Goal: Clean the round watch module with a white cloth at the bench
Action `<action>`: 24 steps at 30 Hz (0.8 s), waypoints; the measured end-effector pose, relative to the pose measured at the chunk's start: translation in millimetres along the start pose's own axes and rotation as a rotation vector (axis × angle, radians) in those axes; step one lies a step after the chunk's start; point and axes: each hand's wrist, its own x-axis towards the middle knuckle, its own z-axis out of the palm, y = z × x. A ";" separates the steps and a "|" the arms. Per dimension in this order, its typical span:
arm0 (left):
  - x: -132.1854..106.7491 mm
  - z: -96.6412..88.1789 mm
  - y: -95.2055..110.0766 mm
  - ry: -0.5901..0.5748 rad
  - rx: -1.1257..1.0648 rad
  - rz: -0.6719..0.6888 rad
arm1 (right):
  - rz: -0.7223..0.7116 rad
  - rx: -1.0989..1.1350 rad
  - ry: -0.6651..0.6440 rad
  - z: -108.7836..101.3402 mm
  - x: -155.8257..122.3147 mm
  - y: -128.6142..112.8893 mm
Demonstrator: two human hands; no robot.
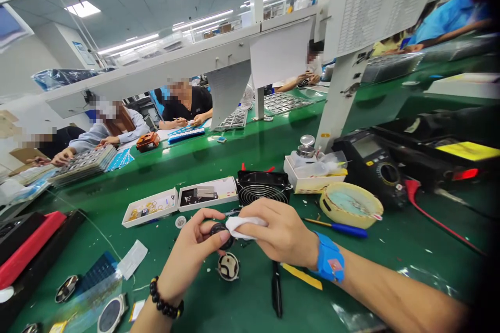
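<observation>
The left hand (191,255) is half closed and pinches a small black round part (221,235) between the thumb and fingers. The right hand (281,231) is curled and holds a white cloth (244,226) pressed against this part. Both hands are just in front of the black cooling fan (263,187). A round open housing (228,266) lies on the green bench mat (117,208), also in front of the fan.

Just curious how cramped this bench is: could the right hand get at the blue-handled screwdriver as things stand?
Probably yes. The right hand lies close beside the blue-handled screwdriver, with only green bench mat between them. Its fingers pinch a white cloth, though, which it would likely release first.
</observation>
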 end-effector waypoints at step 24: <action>0.0 2.0 0.5 -0.005 0.027 -0.030 | 0.086 0.018 0.033 -8.2 0.2 4.1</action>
